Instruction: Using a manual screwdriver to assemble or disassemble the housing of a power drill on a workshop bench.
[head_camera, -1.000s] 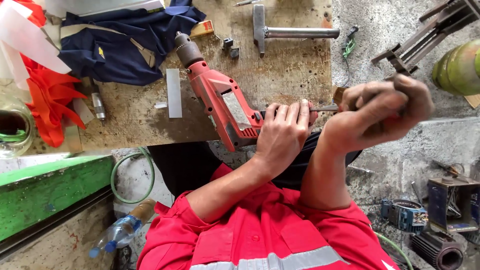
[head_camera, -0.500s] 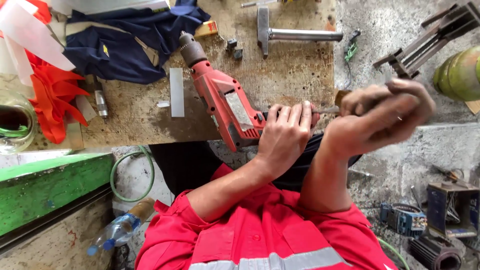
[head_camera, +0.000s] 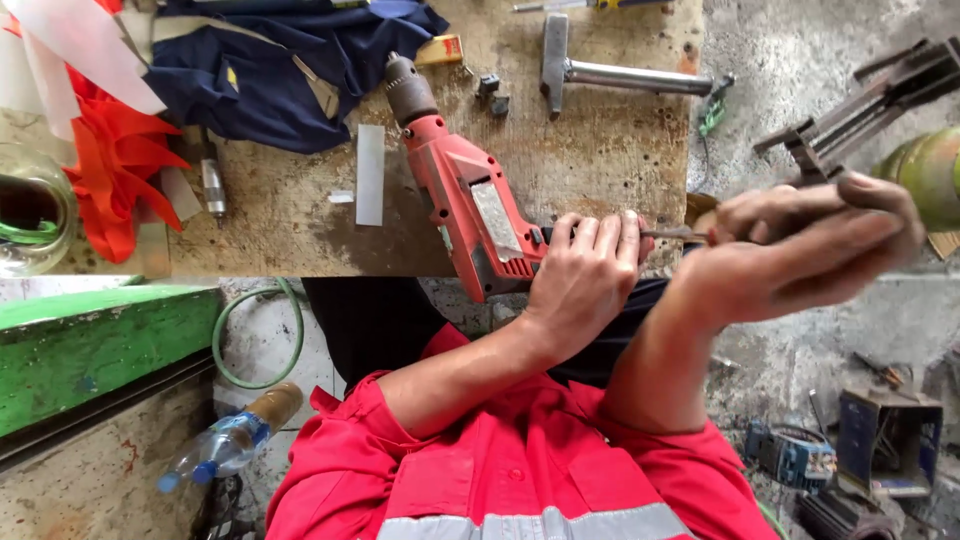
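A red electric drill (head_camera: 465, 200) lies on a worn wooden bench (head_camera: 600, 160), its chuck pointing to the upper left. My left hand (head_camera: 585, 280) is closed over the rear of the drill's handle at the bench's near edge. My right hand (head_camera: 800, 250) is off the bench's right edge and grips a screwdriver (head_camera: 672, 234). The thin shaft reaches left to the drill's rear, just by my left fingertips. The screwdriver's tip is hidden behind my left fingers.
On the bench lie a metal hammer (head_camera: 600, 70), a dark blue cloth (head_camera: 270, 70), an orange cloth (head_camera: 120, 150) and a white flat strip (head_camera: 370, 175). A green ledge (head_camera: 100, 350), a hose (head_camera: 235, 365) and a plastic bottle (head_camera: 225, 445) are lower left. Metal parts (head_camera: 860, 100) lie at right.
My right hand has shifted slightly with the screwdriver. My left hand stays on the drill, which has not moved on the bench.
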